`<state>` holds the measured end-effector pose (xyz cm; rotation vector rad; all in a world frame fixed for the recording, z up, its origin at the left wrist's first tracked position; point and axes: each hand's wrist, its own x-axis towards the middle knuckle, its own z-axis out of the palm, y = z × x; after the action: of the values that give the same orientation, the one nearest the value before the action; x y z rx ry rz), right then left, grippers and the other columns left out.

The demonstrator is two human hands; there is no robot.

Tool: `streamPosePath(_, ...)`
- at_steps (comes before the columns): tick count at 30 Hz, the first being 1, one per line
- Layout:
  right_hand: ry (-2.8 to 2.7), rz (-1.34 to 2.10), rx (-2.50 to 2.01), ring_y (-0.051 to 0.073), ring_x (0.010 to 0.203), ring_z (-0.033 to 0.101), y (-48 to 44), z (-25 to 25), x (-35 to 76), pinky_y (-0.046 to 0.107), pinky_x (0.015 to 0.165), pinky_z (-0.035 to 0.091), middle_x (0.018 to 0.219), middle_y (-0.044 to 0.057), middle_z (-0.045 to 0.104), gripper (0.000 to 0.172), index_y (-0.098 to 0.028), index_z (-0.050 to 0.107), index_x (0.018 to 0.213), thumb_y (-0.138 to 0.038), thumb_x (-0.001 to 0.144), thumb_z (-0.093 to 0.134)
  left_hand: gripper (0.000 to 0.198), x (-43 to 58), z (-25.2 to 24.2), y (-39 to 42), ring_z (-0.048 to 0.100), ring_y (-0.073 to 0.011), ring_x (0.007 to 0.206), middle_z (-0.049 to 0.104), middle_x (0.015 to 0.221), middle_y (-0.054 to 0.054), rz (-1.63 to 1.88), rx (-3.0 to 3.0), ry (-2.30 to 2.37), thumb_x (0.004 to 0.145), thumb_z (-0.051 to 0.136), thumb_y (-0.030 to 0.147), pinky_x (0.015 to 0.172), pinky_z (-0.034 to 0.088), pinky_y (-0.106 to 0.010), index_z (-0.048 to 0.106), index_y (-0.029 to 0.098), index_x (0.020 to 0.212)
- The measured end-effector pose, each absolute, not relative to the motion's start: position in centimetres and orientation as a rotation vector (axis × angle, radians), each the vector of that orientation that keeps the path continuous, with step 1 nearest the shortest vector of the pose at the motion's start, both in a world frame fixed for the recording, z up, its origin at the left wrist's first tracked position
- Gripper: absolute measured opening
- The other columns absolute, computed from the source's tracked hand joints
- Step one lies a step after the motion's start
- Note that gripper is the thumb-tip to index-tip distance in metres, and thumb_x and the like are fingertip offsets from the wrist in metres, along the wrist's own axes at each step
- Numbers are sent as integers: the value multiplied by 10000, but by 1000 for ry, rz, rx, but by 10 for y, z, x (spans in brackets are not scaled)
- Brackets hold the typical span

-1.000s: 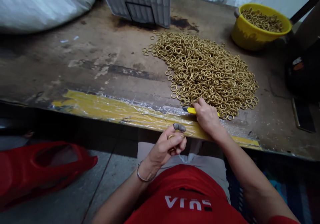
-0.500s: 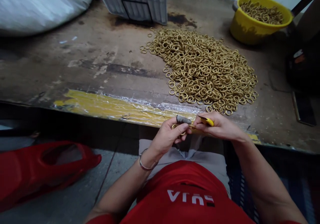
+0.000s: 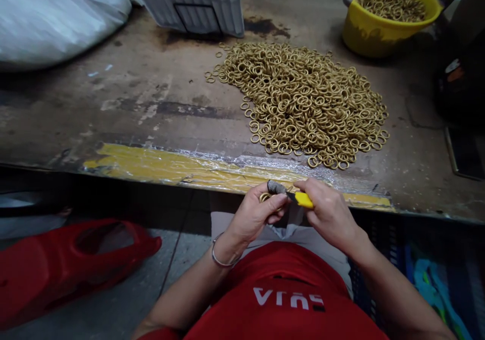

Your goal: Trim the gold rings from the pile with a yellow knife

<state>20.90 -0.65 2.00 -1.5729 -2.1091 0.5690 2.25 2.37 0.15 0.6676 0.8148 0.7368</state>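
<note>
Gold-coloured rings (image 3: 264, 197) are pinched in my left hand (image 3: 253, 209), just off the table's front edge. A grey wrap (image 3: 276, 187) covers one of its fingertips. My right hand (image 3: 328, 211) is closed on a small yellow-handled cutter (image 3: 303, 199), whose dark blade points left and meets the fingertips of my left hand. Exactly what the blade touches is too small to tell. Beyond my hands, a large pile of gold-coloured rings (image 3: 303, 102) lies on the worn table (image 3: 151, 92).
A yellow tub (image 3: 375, 34) of rings stands at the back right, near a phone (image 3: 465, 153). At the back are a grey ribbed container (image 3: 200, 1) and a white sack (image 3: 56, 21). A red plastic chair (image 3: 76, 264) is at lower left.
My right hand has turned and moved slightly down; the cutter's blade now points at my left fingertips. My left hand still holds rings. The view has shifted a little.
</note>
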Motion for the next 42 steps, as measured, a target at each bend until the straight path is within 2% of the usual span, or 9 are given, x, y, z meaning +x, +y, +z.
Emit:
streamPosePath(3, -2191, 419, -1746, 220, 856, 650, -15, 18, 203, 318, 752, 480, 1026, 122, 703, 416, -129, 642, 1156, -23, 802, 451, 430, 25, -3, 20, 467, -53, 481, 563, 592, 36, 768, 696, 820, 686, 870, 483, 396, 290, -131, 641, 144, 820)
streamPosePath(11, -2294, 294, -1969, 177, 702, 605, -5, 21, 188, 281, 623, 378, 914, 90, 690, 299, -151, 665, 992, -2, 800, 490, 291, 13, -19, 19, 461, -70, 536, 550, 625, 32, 831, 1077, 928, 845, 750, 435, 506, 375, -184, 679, 154, 843)
streamPosePath(19, -2092, 234, -2340, 206, 768, 630, 18, 11, 203, 299, 631, 393, 989, 134, 699, 272, -127, 666, 1036, -39, 892, 453, 122, -14, 24, 6, 558, -162, 633, 651, 730, -39, 694, 1508, 684, 852, 722, 275, 622, 449, -287, 683, 188, 777)
streamPosePath(22, -2074, 178, -2241, 207, 847, 635, 26, 9, 214, 295, 687, 416, 1087, 116, 676, 276, -153, 663, 1095, -66, 895, 493, 173, -8, -3, 3, 594, -170, 705, 659, 768, -46, 561, 1619, 723, 901, 652, 251, 673, 452, -278, 634, 179, 745)
streamPosePath(26, -2142, 113, -2310, 176, 731, 594, 36, 6, 221, 294, 610, 364, 1074, 103, 640, 268, -169, 678, 1091, -94, 900, 505, 155, 9, -73, 1, 612, -198, 710, 653, 765, -54, 307, 1847, 1055, 902, 618, 266, 678, 448, -296, 585, 185, 774)
streamPosePath(30, -2154, 96, -2297, 171, 699, 567, 45, 0, 231, 291, 598, 347, 1040, 106, 636, 270, -154, 689, 1064, -101, 891, 488, 277, 17, -102, -2, 678, -297, 809, 685, 775, -98, 54, 1960, 1120, 749, 812, 351, 757, 496, -369, 600, 179, 796)
streamPosePath(36, -1928, 616, -1685, 169, 754, 588, 32, 11, 237, 281, 707, 444, 838, 43, 634, 173, -182, 659, 902, -232, 940, 498, 271, 7, -40, 9, 651, -164, 633, 697, 742, -63, 530, 1430, 1054, 965, 557, 383, 609, 503, -270, 585, 178, 790)
streamPosePath(38, -1813, 860, -1529, 144, 702, 572, 23, 17, 231, 259, 677, 445, 768, 7, 627, 180, -193, 646, 868, -283, 952, 515, 258, 7, -19, 17, 653, -141, 592, 729, 817, -62, 683, 1106, 957, 948, 586, 429, 519, 489, -232, 593, 172, 955)
streamPosePath(42, -1674, 1148, -1371, 118, 642, 541, 13, 22, 218, 240, 627, 436, 719, -16, 618, 180, -180, 664, 889, -309, 947, 554, 374, 13, -6, 27, 641, -115, 534, 738, 802, -61, 648, 768, 746, 821, 756, 470, 451, 481, -198, 617, 145, 942)
